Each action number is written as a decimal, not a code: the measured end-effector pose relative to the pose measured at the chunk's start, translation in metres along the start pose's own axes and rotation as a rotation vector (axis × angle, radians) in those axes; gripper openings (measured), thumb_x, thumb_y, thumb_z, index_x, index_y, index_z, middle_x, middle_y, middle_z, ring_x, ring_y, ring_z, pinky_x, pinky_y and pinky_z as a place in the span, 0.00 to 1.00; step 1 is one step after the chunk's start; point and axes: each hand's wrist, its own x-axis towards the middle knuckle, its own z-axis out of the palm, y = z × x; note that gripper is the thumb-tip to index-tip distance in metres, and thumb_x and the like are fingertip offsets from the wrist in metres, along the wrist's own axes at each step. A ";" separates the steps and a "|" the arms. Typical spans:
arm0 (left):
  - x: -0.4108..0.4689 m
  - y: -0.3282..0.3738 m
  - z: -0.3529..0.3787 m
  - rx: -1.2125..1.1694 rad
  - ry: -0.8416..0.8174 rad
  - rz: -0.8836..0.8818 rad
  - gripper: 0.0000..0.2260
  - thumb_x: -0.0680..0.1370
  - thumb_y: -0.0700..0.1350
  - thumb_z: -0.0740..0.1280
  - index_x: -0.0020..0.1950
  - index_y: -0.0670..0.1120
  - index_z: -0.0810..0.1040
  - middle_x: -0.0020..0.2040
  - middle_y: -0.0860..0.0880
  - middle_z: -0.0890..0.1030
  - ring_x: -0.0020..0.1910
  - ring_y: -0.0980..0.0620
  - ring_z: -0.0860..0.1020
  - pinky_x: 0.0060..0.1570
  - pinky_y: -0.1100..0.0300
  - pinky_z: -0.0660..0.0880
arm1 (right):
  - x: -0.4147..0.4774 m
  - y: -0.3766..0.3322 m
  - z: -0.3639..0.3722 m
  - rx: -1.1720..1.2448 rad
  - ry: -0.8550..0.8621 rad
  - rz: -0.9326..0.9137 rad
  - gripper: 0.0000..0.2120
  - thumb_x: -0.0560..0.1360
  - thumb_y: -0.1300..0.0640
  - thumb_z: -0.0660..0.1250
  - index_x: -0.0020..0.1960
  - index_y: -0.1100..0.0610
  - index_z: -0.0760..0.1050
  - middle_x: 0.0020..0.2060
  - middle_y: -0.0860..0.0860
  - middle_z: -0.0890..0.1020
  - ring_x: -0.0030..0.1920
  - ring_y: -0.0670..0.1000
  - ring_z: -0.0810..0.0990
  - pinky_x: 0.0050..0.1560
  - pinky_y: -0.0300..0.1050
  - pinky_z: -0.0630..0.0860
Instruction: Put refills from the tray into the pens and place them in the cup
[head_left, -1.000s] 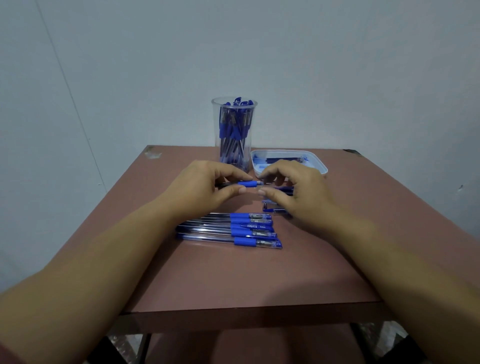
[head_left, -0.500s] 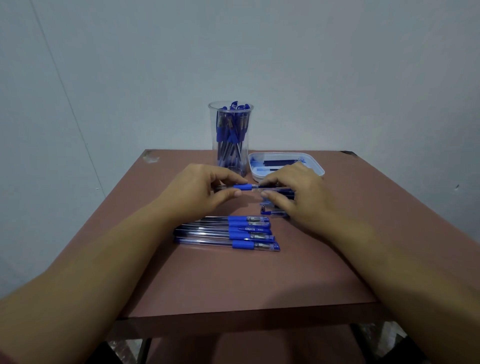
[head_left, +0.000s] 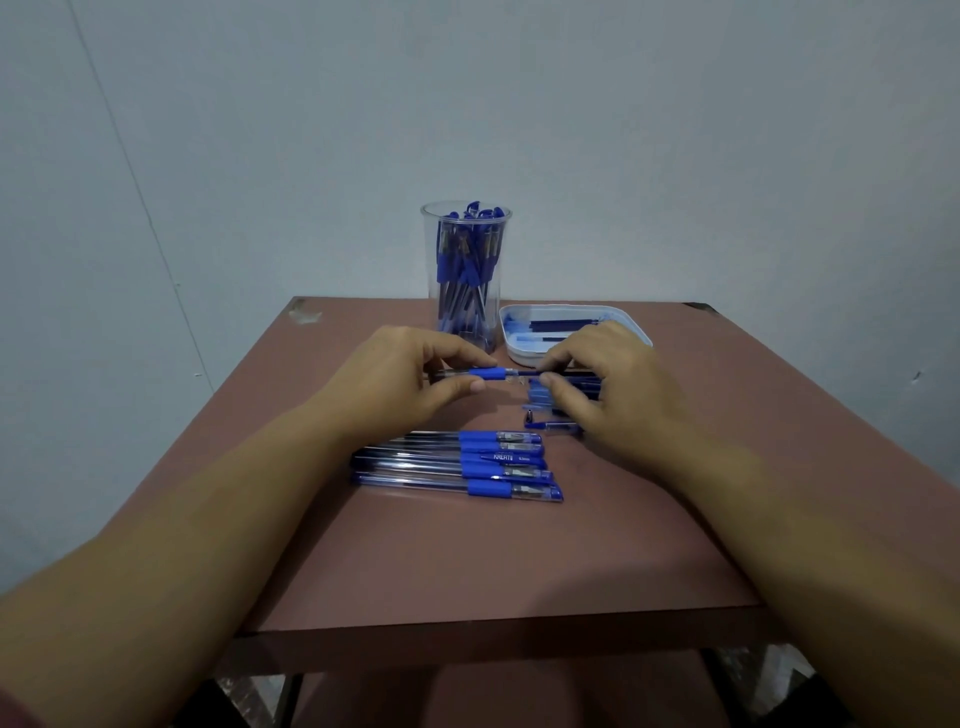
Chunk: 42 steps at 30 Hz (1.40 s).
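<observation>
Brown tabletop (head_left: 467, 571) against a plain pale wall (head_left: 623, 130). Both hands meet above its middle, close together. Left hand (head_left: 395, 379) grips a clear pen (head_left: 485, 373) with a blue grip sleeve, held level. Right hand (head_left: 618, 384) pinches a dark refill (head_left: 524, 372) whose end sits at the pen's open mouth. On the near side, 5 pens (head_left: 467, 465) lie side by side in a row. 1 small metal tip (head_left: 529, 415) lies just beside the right hand. At the far edge stands a clear cup (head_left: 430, 244) packed with pens, and to its right a white tray (head_left: 519, 357) holding refills.
</observation>
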 end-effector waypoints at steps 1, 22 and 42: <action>0.000 0.000 0.000 0.001 0.001 -0.006 0.11 0.75 0.50 0.72 0.55 0.62 0.81 0.41 0.62 0.82 0.39 0.60 0.77 0.37 0.70 0.71 | -0.001 0.001 -0.001 0.001 0.008 0.016 0.02 0.73 0.59 0.70 0.46 0.53 0.79 0.39 0.41 0.76 0.43 0.44 0.71 0.46 0.34 0.65; 0.000 -0.011 -0.005 -0.031 0.056 -0.031 0.11 0.74 0.48 0.74 0.53 0.62 0.82 0.40 0.56 0.84 0.36 0.52 0.77 0.35 0.67 0.73 | -0.006 0.026 -0.016 0.078 -0.058 0.245 0.04 0.76 0.59 0.70 0.45 0.50 0.80 0.41 0.43 0.80 0.45 0.40 0.70 0.45 0.28 0.64; 0.001 -0.022 0.000 -0.022 0.062 -0.048 0.10 0.74 0.50 0.73 0.54 0.60 0.83 0.41 0.59 0.83 0.37 0.55 0.77 0.40 0.62 0.74 | 0.043 0.051 -0.019 0.027 -0.335 0.338 0.07 0.78 0.55 0.67 0.55 0.52 0.81 0.47 0.44 0.77 0.53 0.46 0.72 0.52 0.41 0.67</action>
